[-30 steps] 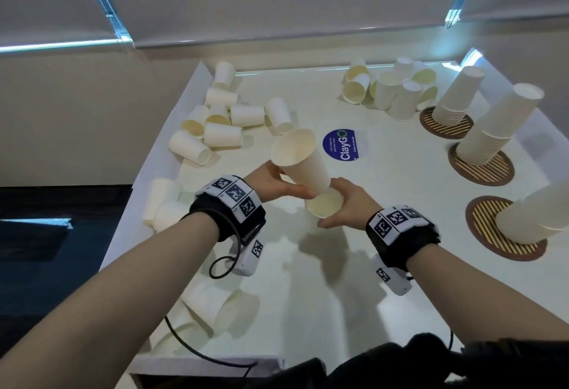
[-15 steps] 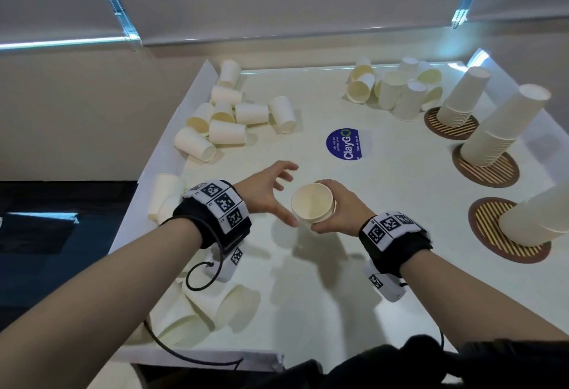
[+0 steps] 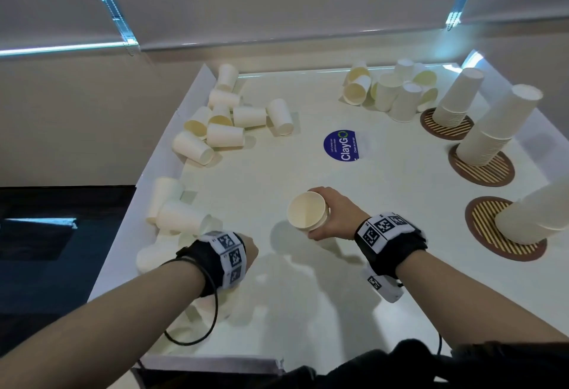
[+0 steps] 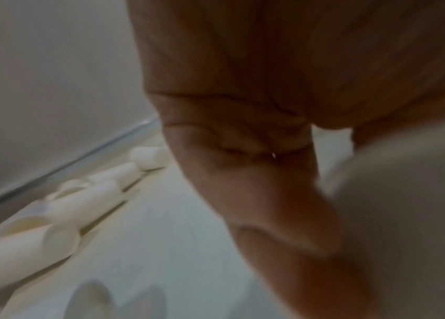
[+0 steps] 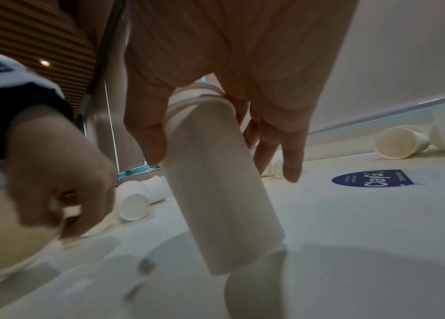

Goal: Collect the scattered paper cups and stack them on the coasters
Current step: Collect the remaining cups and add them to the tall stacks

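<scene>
My right hand [image 3: 327, 215] grips a short stack of nested white paper cups [image 3: 307, 214], mouth up, above the middle of the white table [image 3: 308, 311]. In the right wrist view the thumb and fingers wrap those nested cups [image 5: 216, 194]. My left hand [image 3: 248, 252] is low at the near left, its fingers hidden below the wrist. From the right wrist its fingers [image 5: 62, 190] curl over the rim of a cup [image 5: 0, 239] lying there. Three striped brown coasters [image 3: 505, 234] along the right edge each carry an upside-down cup stack [image 3: 498, 126].
Loose cups lie in a heap at the far left [image 3: 221, 125], in a group at the back right [image 3: 391, 96], and along the near left edge [image 3: 175, 214]. A blue round sticker [image 3: 341, 146] marks the table's middle. Raised white walls border the table's left side.
My left hand let go of the cup it had nested into the right hand's cup and dropped back to the near-left cups. The right hand keeps the nested cups, now more upright.
</scene>
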The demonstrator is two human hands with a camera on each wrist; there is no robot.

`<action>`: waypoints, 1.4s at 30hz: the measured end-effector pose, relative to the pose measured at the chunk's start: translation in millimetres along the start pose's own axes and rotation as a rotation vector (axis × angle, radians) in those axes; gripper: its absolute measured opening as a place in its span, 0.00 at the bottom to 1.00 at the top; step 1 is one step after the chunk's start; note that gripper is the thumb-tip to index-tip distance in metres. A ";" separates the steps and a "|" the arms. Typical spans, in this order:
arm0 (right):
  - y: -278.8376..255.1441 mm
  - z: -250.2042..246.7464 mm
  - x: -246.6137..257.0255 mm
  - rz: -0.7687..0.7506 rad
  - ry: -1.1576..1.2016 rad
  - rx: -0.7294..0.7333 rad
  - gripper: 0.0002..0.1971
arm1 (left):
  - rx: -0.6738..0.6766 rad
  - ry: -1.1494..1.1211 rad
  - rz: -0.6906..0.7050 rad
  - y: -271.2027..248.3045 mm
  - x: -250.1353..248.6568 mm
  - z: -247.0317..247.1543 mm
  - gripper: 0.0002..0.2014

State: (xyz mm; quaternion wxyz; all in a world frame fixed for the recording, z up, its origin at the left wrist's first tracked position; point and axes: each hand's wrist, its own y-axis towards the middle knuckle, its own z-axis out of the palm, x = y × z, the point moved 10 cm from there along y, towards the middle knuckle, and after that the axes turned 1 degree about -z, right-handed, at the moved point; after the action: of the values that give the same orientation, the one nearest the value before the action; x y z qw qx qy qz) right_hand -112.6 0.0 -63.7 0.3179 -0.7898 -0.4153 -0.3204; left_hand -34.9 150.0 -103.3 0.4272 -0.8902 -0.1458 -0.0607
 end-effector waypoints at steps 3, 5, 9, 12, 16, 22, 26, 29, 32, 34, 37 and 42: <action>-2.7 -5.3 -3.9 0.012 -0.011 -0.014 0.38 | -0.141 -0.235 0.017 -2.1 12.7 -63.5 0.03; -5.1 -9.3 -6.8 0.025 -0.002 -0.027 0.38 | -0.345 -0.486 0.050 -16.0 29.5 -117.6 0.05; -8.8 -17.6 -9.9 0.032 -0.009 -0.030 0.44 | -0.602 -0.998 0.066 -38.7 57.3 -182.7 0.07; -11.3 -33.0 -9.3 0.014 0.013 -0.107 0.42 | -0.622 -1.015 0.098 -28.2 37.4 -195.2 0.08; -20.1 -66.5 -4.6 -0.056 0.206 -0.300 0.44 | -0.768 -0.947 0.147 -5.5 -2.8 -200.7 0.16; -42.7 -118.5 -14.6 -0.105 0.350 -0.547 0.42 | -0.817 -1.242 0.112 30.0 -39.8 -217.9 0.14; -64.4 -150.5 -69.2 0.206 0.646 -0.643 0.58 | -0.970 -1.393 0.266 23.4 -63.0 -253.9 0.17; -70.8 -157.3 -78.7 0.200 1.090 -0.545 0.43 | -0.964 -1.322 0.546 6.9 -112.5 -283.9 0.26; -90.5 -191.7 -88.2 0.130 1.152 -0.745 0.30 | -0.874 -1.204 0.772 -1.6 -161.8 -305.9 0.29; -119.7 -224.2 -102.3 0.106 1.034 -1.053 0.33 | -0.842 -1.105 0.843 -3.3 -184.0 -317.8 0.29; -190.6 -263.4 -105.4 0.091 0.759 -1.545 0.35 | -0.828 -1.004 0.884 2.2 -202.4 -326.4 0.28; -251.3 -280.1 -132.8 0.185 0.558 -1.864 0.45 | -0.768 -0.947 0.733 38.7 -196.8 -312.5 0.22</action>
State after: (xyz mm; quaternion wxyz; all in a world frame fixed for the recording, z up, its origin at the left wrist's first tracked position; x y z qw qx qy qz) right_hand -456.2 -161.4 59.3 -0.3231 -0.6498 0.1584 -0.6696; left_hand -204.7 -157.0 18.3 -0.0329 -0.9003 0.0245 0.4333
